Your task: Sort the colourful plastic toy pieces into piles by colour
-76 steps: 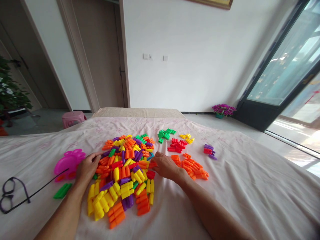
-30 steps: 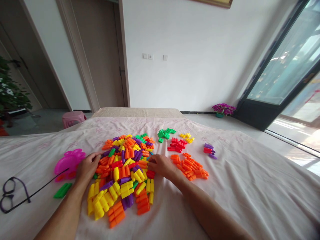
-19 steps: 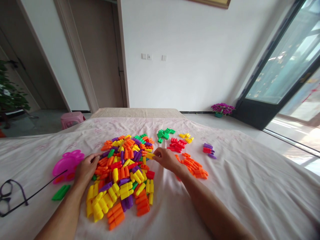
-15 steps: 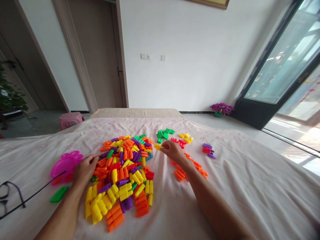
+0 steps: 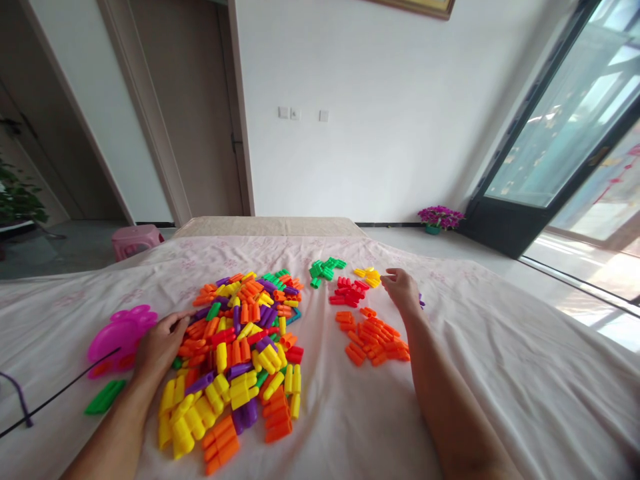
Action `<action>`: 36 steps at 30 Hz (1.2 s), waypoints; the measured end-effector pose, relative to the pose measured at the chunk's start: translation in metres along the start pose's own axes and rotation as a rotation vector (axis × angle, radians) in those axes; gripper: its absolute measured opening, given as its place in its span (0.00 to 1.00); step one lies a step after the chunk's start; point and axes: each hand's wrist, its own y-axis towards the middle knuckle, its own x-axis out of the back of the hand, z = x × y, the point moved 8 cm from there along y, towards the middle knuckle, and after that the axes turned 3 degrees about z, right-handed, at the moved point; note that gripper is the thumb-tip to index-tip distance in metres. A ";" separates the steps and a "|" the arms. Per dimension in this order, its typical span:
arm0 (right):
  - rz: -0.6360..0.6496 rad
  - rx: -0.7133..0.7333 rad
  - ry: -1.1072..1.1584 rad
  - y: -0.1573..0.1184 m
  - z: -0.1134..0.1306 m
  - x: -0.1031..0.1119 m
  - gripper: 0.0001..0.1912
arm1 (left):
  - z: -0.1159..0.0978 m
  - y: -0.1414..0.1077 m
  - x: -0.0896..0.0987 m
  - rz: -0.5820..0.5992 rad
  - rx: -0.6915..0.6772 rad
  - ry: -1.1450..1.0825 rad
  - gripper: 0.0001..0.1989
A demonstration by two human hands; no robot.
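Note:
A large mixed heap of plastic pieces, orange, yellow, purple, red and green (image 5: 245, 327), lies on the cloth. My left hand (image 5: 163, 340) rests at the heap's left edge, fingertips by a purple piece, with a gap between thumb and fingers. Farther right, my right hand (image 5: 399, 283) is just beside a small group of yellow pieces (image 5: 369, 276), its fingers slightly apart and nothing visible in them. Near it are groups of red pieces (image 5: 349, 292), green pieces (image 5: 326, 269) and orange pieces (image 5: 377, 340). Purple pieces (image 5: 421, 301) are mostly hidden behind my right hand.
A pink paw-shaped tray (image 5: 117, 333) holds orange pieces, with a green piece (image 5: 105, 397) in front of it. Glasses (image 5: 20, 399) and a thin black rod (image 5: 65, 389) lie at the left. Beyond the cloth (image 5: 475, 347) stand a pink stool (image 5: 136, 241) and purple flowers (image 5: 441, 217).
My right hand has moved right from beside the heap to the yellow group, and the yellow piece it held no longer shows in it. My left hand stays at the heap's edge.

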 end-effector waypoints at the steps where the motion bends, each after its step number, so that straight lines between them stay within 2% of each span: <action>1: -0.018 -0.008 0.052 0.001 -0.003 0.000 0.24 | 0.001 0.000 0.000 0.000 0.001 0.003 0.20; 4: -0.025 0.015 0.156 -0.001 0.003 -0.004 0.23 | 0.003 0.001 -0.001 0.001 0.008 0.007 0.21; 8: 0.066 0.188 0.125 -0.021 0.047 -0.021 0.17 | 0.002 0.001 -0.002 0.002 -0.004 -0.010 0.20; 13: 0.315 0.590 0.138 -0.087 0.131 -0.063 0.12 | 0.001 0.001 -0.003 0.009 -0.020 -0.022 0.20; 17: 0.447 0.776 0.150 -0.138 0.169 -0.098 0.12 | -0.002 0.000 -0.001 -0.002 -0.037 -0.042 0.19; 20: 0.489 0.885 0.146 -0.161 0.184 -0.113 0.17 | -0.003 -0.001 -0.001 -0.006 -0.035 -0.034 0.20; 23: 0.525 1.019 0.088 -0.177 0.194 -0.120 0.23 | -0.003 -0.001 0.000 -0.007 -0.023 -0.020 0.20; 30: 0.455 1.028 -0.088 -0.175 0.192 -0.120 0.12 | -0.003 -0.001 -0.001 -0.009 -0.028 -0.009 0.20; 33: 0.451 1.059 -0.102 -0.177 0.192 -0.120 0.13 | -0.001 -0.001 -0.001 -0.009 -0.024 0.002 0.21; 36: 0.508 1.142 -0.079 -0.185 0.195 -0.121 0.13 | -0.001 0.000 -0.002 -0.008 -0.022 -0.003 0.20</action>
